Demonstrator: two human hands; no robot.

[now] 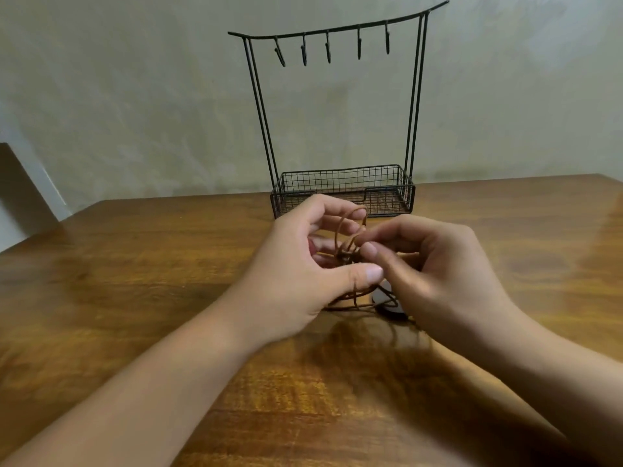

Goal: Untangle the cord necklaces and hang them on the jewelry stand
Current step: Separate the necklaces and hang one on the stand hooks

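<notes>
Just at six o'clock of the stand (340,106), both hands pinch the cords (350,230) above the table (135,264), left hand (303,264) steadying, right hand (435,264) apparently picking the knot.

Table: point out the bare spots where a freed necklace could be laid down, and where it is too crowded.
Free: the table left of the left hand, out to its left edge, and the stretch right of the right hand beside the jewelry stand. Crowded: between the hands and the stand's wire basket, where the tangled cords and dark pendants lie.
</notes>
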